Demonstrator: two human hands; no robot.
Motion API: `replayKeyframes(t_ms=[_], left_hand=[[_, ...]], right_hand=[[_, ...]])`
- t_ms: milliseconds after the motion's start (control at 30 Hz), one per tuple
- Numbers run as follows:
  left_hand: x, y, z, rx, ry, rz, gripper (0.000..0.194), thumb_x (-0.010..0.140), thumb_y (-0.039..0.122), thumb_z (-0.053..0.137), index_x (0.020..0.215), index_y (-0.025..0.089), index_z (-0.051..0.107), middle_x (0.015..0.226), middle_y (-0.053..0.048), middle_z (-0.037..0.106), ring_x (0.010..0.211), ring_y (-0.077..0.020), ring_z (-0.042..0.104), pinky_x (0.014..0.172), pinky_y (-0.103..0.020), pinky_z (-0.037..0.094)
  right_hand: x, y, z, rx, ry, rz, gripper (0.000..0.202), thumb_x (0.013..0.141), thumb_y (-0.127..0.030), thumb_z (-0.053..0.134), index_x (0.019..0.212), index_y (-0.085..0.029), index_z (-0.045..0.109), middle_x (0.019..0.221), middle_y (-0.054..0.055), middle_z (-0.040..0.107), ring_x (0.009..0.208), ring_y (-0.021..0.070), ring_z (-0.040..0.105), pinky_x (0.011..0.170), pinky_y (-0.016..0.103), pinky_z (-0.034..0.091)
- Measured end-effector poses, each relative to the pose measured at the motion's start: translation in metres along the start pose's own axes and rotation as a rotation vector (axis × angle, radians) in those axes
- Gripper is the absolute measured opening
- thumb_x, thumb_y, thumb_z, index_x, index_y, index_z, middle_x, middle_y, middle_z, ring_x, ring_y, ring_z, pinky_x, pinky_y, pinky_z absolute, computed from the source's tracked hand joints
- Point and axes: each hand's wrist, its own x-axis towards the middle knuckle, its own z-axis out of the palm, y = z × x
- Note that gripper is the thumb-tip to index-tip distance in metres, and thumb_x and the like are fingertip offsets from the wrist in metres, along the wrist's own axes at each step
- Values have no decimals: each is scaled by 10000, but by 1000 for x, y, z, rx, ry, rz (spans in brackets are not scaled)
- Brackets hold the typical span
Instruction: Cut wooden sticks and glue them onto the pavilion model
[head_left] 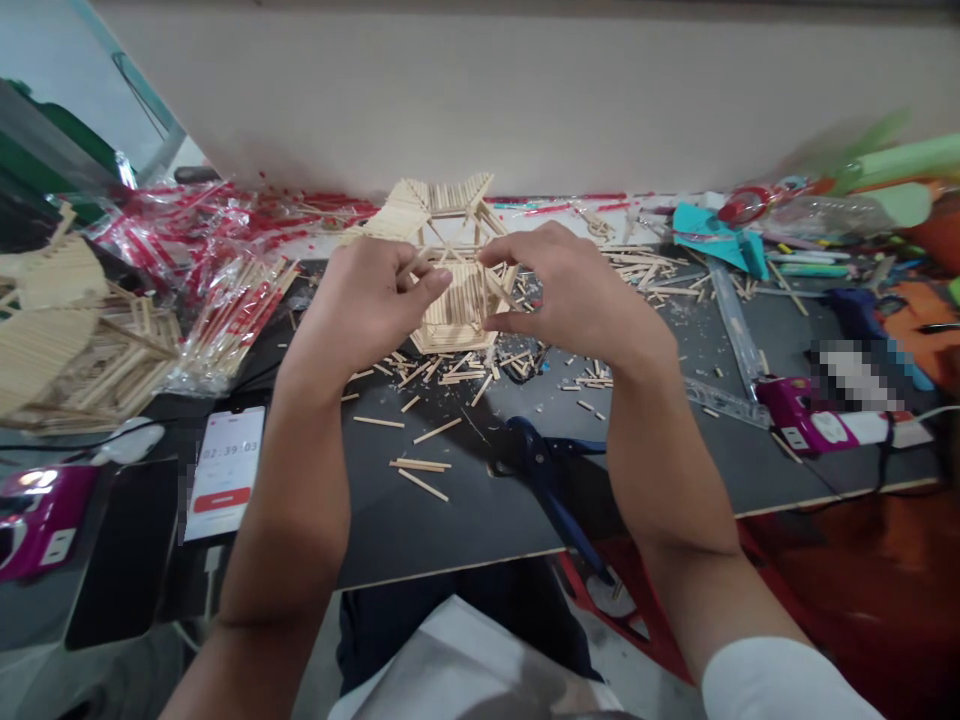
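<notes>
A small house-like model [456, 295] of pale wooden sticks stands at the table's back middle, its slatted roof raised behind an open frame. At its left side, my left hand [379, 290] is closed, thumb and forefinger pinched on what looks like a short wooden stick [415, 264]. My right hand [566, 285] curves around the model's right side, with thumb and forefinger tips against its edge. The exact contact there is partly hidden by the fingers. Cut sticks [420, 465] lie in front of the model.
Blue-handled cutters [551, 480] lie near the front edge. Bundled sticks [240, 310] in plastic, a lit phone [225, 470] and another stick model [52, 330] are at left. To the right are clear rulers [731, 320], blue paper [720, 238] and a purple device [806, 412].
</notes>
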Motion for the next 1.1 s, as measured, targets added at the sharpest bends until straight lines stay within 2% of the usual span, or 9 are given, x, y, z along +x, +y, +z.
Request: replayKeyframes(t_ms=[167,333,567,700,867,1100], left_hand=[[0,3,2,93,-9,-8,332,895,392,562,629,193,571,537,9,470,573,-133,418,603,-314,311],[0,5,3,128,-13,18,347,900,384,568,614,189,547,525,16,443,558,-127,394,598,-318,299],[2,5,7,196,-47,30,331,906,397,547,647,191,546,559,3,448,620,-156,457,645,-315,352],[2,7,8,250,-74,89,305,928,390,522,712,182,578,615,-18,520,670,-169,505,672,-308,354],[1,6,8,305,-95,126,311,953,394,498,791,169,638,684,-38,599,688,-177,542,699,-307,373],[-1,7,12,309,-89,137,328,960,375,499,1147,212,713,869,-74,718,816,-228,632,787,-338,449]], right_hand=[[0,-2,2,-45,-71,10,436,866,-287,726,1285,-224,623,1273,89,663,1218,337,544,1020,521,441],[-1,-5,1,-86,-89,10,419,888,-263,707,1296,-219,621,1235,95,678,1197,327,550,1015,492,454],[0,-8,-1,-124,-127,19,372,892,-287,707,1256,-230,659,1152,99,701,1146,326,574,963,480,468],[0,-6,-2,-84,-119,20,382,869,-281,737,1243,-242,673,1175,88,697,1184,335,578,1017,505,440],[1,1,0,-23,-105,-6,370,845,-275,763,1203,-222,687,1210,78,674,1190,316,578,1032,480,439],[2,5,4,-8,-97,-31,276,849,-251,744,1122,-212,730,1192,88,675,1147,301,596,1021,471,446]])
